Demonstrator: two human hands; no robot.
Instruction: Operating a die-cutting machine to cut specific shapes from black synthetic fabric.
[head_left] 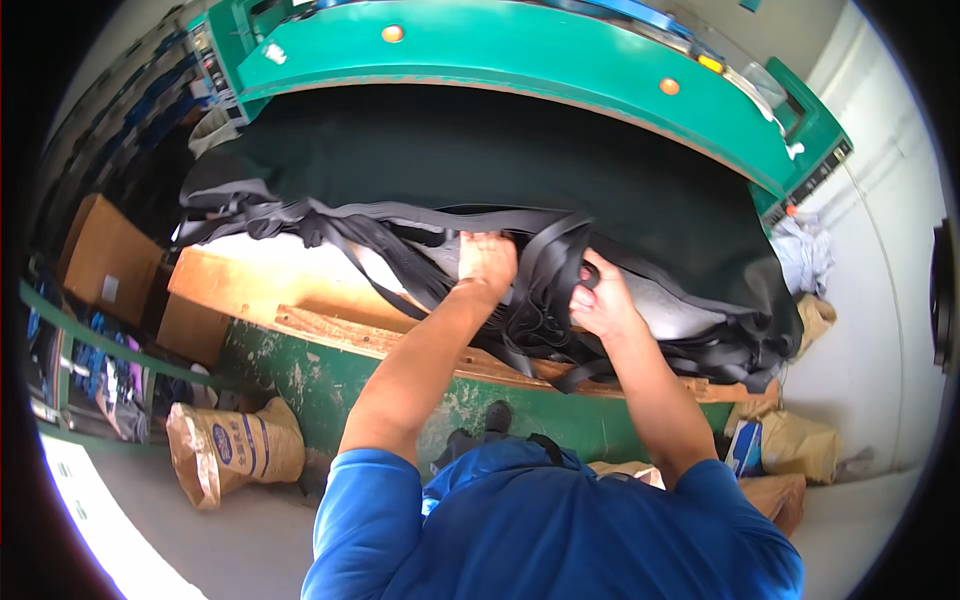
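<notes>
Two hands [488, 258] [606, 300], looped blk strips [545, 268], prob. fabric

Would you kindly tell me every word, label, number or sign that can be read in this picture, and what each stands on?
Brown paper sack, lower left: blue emblem and characters; I won't copy the wording.
Brown panel, left: pale label, too small to read.
Blue-and-white package, lower right: any print is too small to read.

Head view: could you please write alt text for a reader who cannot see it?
A person's left hand and right hand work among bunched black straps along the near edge of dark fabric; a long green panel spans behind.
</notes>
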